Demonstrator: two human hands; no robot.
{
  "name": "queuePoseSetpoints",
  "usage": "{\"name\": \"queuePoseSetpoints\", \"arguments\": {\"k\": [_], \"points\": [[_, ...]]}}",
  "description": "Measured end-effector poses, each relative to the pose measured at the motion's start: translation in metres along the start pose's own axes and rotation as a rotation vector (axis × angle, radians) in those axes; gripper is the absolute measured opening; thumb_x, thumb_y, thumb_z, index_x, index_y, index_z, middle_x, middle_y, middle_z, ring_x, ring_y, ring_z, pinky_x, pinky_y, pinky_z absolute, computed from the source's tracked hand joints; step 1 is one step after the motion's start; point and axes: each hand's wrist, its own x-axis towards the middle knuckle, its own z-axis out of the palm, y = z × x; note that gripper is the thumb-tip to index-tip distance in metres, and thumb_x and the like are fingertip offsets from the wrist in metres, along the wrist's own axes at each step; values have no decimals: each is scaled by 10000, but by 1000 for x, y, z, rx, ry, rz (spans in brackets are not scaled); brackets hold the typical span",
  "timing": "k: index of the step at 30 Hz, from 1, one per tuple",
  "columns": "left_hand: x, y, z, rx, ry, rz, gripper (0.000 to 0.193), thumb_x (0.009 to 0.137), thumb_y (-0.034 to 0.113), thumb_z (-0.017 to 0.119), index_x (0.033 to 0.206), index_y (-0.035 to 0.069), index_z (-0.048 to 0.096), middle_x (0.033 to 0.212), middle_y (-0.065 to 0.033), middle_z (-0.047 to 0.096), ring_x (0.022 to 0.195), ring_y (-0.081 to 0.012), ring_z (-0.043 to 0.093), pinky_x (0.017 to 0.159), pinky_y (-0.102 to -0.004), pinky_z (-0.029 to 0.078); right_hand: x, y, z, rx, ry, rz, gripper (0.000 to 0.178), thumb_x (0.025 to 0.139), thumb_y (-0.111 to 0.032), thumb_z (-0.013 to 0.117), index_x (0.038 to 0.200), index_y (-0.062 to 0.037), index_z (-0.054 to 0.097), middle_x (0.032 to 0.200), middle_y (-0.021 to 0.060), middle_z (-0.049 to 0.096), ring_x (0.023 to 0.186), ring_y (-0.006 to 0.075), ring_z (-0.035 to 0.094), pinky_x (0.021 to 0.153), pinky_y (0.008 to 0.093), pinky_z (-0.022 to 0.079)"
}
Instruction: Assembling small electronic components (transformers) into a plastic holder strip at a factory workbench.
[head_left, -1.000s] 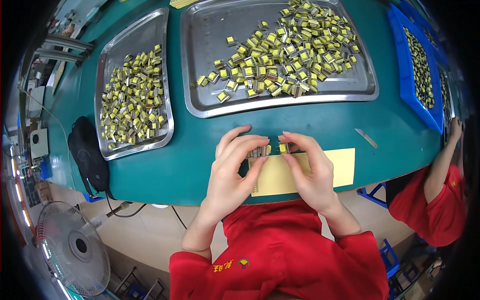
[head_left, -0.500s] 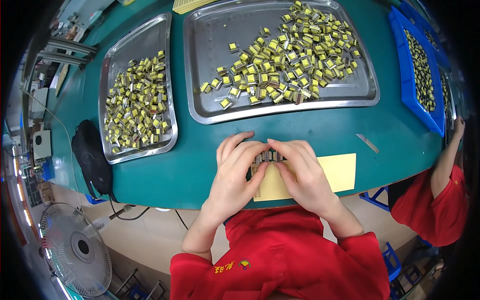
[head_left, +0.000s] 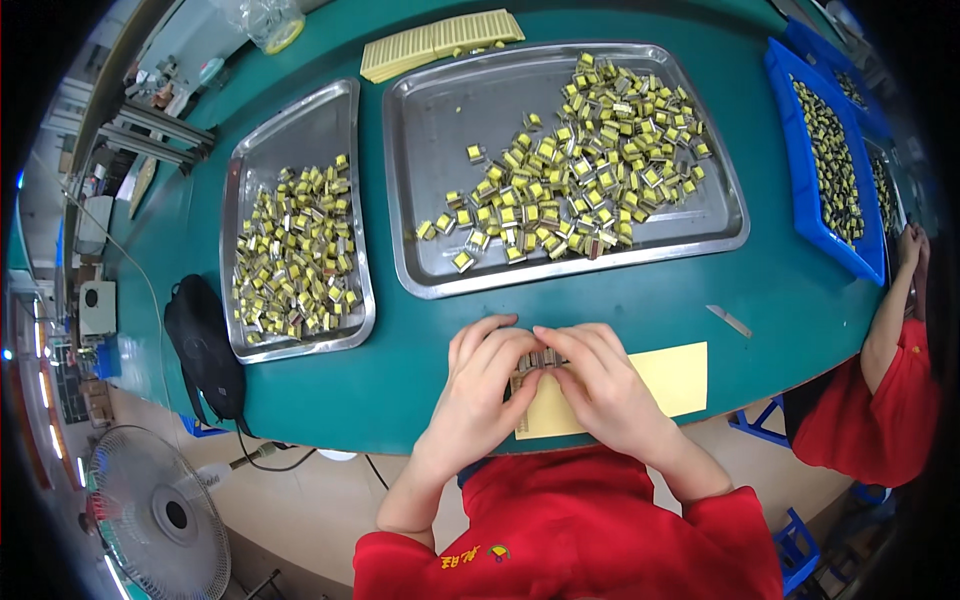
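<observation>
My left hand [head_left: 482,388] and my right hand [head_left: 612,392] meet near the table's front edge, fingers bent inward. Between their thumbs and fingertips they pinch a short row of small transformers [head_left: 543,358] with grey metallic sides; the fingers partly cover it. Under the hands lies a flat yellow card [head_left: 672,380], its left part hidden by them. Beyond, a wide metal tray [head_left: 432,135] carries a heap of loose yellow-taped transformers [head_left: 600,160]. A narrower metal tray [head_left: 290,135] on the left holds another heap.
A small knife [head_left: 730,320] lies right of the card. Blue bins [head_left: 805,215] of similar parts stand at the far right, near a co-worker in red [head_left: 880,410]. Slotted yellow cards [head_left: 440,45] lie behind the wide tray. A black bag [head_left: 203,345] rests at left; a fan [head_left: 170,515] stands below.
The view has tilted, so the trays and hands appear lower and more of the yellow cards at the back shows. Both hands keep their pinch on the row, with slight finger shifts.
</observation>
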Motion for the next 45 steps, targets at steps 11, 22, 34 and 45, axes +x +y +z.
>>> {"name": "queuePoseSetpoints", "arguments": {"k": [11, 22, 34, 45], "points": [[-7, 7, 2, 8, 153, -65, 251, 784, 42, 732, 1024, 66, 664, 1158, -85, 625, 1238, -352, 506, 1030, -429, 381, 14, -8, -101, -27, 560, 70, 725, 912, 1, 604, 1509, -29, 193, 1132, 138, 637, 956, 190, 623, 862, 296, 471], [-20, 8, 4, -101, 309, -106, 162, 803, -26, 690, 948, 44, 673, 1089, -82, 653, 1192, -350, 539, 985, -431, 422, 34, -46, -283, -620, 1239, -189, 654, 951, -135, 577, 1405, 107, 173, 1079, 172, 701, 787, 162, 659, 778, 239, 517], [-30, 8, 5, -126, 295, -101, 162, 816, -15, 685, 964, 48, 676, 1084, -79, 653, 1186, -343, 540, 989, -426, 410, 46, -13, -177, -413, 970, -25, 613, 945, -1, 534, 1497, -65, 275, 871, 90, 694, 753, 98, 637, 726, 227, 505], [-26, 5, -9, -100, 290, -106, 360, 832, -12, 663, 1182, 53, 614, 1230, -129, 578, 1222, -302, 531, 974, -395, 440, 14, 38, -99, -570, 599, 59, 217, 880, 79, 556, 1044, 11, 679, 703, 75, 641, 631, 132, 649, 571, 249, 483]]}}
